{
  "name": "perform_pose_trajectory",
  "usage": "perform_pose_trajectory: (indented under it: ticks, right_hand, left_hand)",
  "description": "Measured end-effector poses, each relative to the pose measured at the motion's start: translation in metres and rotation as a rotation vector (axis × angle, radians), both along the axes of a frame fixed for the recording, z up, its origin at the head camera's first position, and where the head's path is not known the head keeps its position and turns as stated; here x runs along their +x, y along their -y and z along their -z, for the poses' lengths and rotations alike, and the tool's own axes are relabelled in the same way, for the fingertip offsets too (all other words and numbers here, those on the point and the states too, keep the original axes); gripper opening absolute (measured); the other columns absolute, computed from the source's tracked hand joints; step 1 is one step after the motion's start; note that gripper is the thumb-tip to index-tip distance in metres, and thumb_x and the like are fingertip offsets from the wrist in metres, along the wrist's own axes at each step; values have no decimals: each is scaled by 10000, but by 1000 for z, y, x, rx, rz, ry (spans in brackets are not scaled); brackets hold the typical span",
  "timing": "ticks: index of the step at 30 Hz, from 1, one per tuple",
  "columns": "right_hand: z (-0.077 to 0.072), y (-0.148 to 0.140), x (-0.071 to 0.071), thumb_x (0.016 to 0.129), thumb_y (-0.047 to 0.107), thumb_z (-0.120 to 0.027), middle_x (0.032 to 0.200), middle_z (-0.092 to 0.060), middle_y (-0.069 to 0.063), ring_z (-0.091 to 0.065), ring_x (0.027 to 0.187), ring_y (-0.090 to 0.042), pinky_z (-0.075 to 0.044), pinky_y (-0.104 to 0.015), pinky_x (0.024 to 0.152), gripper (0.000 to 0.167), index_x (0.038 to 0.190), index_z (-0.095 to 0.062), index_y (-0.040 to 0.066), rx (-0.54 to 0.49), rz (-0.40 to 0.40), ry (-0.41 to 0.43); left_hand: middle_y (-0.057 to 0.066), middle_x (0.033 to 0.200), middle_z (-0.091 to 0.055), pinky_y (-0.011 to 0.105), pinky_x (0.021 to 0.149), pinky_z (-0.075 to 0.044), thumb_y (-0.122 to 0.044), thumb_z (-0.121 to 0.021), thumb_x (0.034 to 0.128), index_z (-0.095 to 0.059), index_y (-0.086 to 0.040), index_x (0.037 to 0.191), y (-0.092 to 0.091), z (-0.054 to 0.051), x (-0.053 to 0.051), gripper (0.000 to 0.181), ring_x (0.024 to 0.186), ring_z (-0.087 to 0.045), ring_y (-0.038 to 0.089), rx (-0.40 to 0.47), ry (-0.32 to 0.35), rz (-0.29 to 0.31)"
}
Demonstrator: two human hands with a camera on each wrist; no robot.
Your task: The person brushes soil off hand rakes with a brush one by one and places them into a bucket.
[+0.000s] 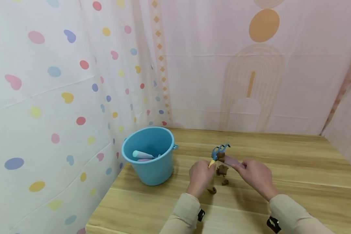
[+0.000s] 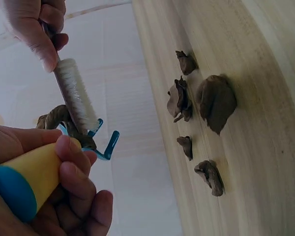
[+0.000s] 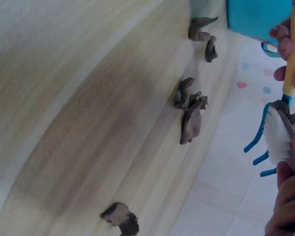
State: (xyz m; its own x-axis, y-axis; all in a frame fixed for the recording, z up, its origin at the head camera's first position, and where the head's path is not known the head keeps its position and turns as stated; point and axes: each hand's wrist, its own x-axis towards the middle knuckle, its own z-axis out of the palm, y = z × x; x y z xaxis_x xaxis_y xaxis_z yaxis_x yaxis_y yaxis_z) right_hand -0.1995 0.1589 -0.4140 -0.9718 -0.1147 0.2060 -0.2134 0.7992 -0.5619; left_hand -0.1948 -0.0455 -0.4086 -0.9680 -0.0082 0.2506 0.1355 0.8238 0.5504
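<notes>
My left hand [image 1: 201, 175] grips a small hand rake [image 2: 39, 172] by its yellow handle, which ends in blue. Brown, clay-like material [image 2: 59, 118] clings to the rake near the base of its blue tines. A brush [image 2: 77, 91] with white bristles is in my right hand [image 1: 255, 175], held by its purplish-grey back. Its bristle end touches the clay and the tines. Both tools are raised above the table. Beneath them, several torn brown clay pieces [image 3: 191, 125] lie on the wood.
A light blue bucket [image 1: 153, 172] stands on the left of the wooden table [image 1: 298, 169]. Inside it lie a pale-handled tool [image 1: 143, 155] and a pinkish item, partly hidden. Patterned curtains [image 1: 199, 81] hang behind the table and at its sides.
</notes>
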Motion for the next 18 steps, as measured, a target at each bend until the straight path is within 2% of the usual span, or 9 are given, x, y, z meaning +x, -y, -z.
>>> perform_pose_trajectory:
  ticks: [4,8,10,13,16,18]
  right_hand:
    - [1,-3,-1,941,600,-557,548,-403,49,-367,508,-125,-282,-288,463,529,681,-614,143,-90,-2,101]
    - [1,-4,0,941,648,-509,577,-418,35,-384,527,-140,-299,-299,477,555,727,-631,150,-139,8,161]
    - [1,-5,0,948,642,-500,579,-423,28,-389,522,-142,-299,-299,470,557,732,-624,143,-138,12,159]
    - [-1,-5,1,956,635,-492,579,-429,25,-392,513,-142,-297,-298,463,555,740,-617,139,-138,18,141]
    - [-3,-2,3,961,623,-493,583,-435,23,-393,518,-143,-298,-303,469,544,735,-608,142,-136,16,116]
    - [-4,0,3,962,619,-497,580,-431,25,-388,520,-142,-294,-302,473,546,711,-588,143,-133,12,99]
  left_hand:
    - [-72,453,-378,270,425,-261,-306,-539,1002,-413,-177,511,1,-2,-2,524,419,-337,102,88,63,24]
    - [-34,488,-511,286,442,-304,-337,-472,1034,-500,-162,534,4,-4,-6,530,429,-391,120,212,169,58]
    - [1,557,-592,288,458,-322,-348,-457,1040,-550,-141,593,6,-4,-8,502,456,-404,132,281,228,60]
    - [108,701,-680,275,474,-347,-343,-457,1047,-643,-98,742,11,-4,-10,433,503,-461,151,446,314,60]
    - [177,823,-687,239,475,-378,-312,-462,1050,-687,1,909,13,-2,-12,411,534,-514,136,604,373,102]
    - [177,866,-678,212,475,-394,-285,-459,1053,-683,68,988,12,0,-12,423,549,-544,115,672,400,131]
